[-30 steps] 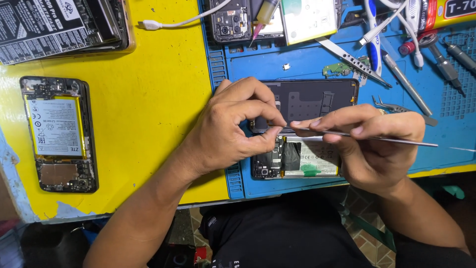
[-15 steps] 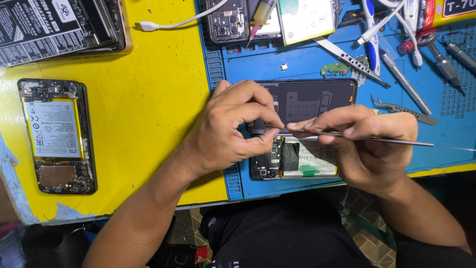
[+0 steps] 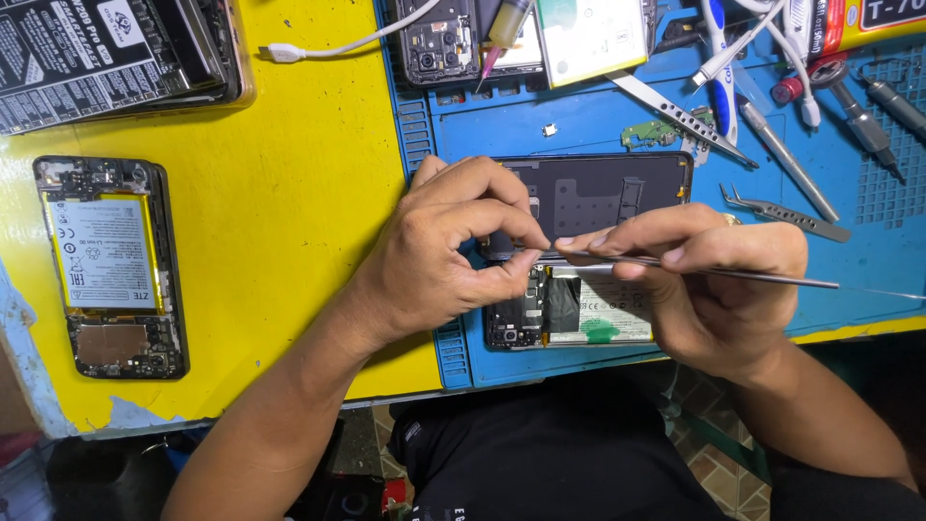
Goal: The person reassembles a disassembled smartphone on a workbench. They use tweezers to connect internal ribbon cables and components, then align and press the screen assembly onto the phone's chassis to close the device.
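both grips are closed: the left hand [image 3: 439, 256] is pinched, thumb and forefinger, on a small part at the edge of the opened phone [image 3: 588, 253], and the right hand [image 3: 719, 280] is closed around a thin metal probe [image 3: 762, 277], whose tip is held just at the left fingertips [image 3: 535, 238]. what exactly is pinched is too small to be told. the opened phone is laid on the blue mat [image 3: 868, 260] near the front edge of the table [image 3: 289, 193], its dark back panel [image 3: 603, 193] raised above the exposed battery [image 3: 612, 314] and board. a pair of tweezers [image 3: 783, 213] is seen on the mat just beyond the right hand. further tools, among them a screwdriver [image 3: 786, 174] and a long metal pry tool [image 3: 675, 111], are spread toward the far right corner. a second opened phone [image 3: 108, 265], with a yellow-edged battery, is laid near the left edge on the yellow surface, well apart from both hands. a white cable [image 3: 338, 43] is seen at the far edge.
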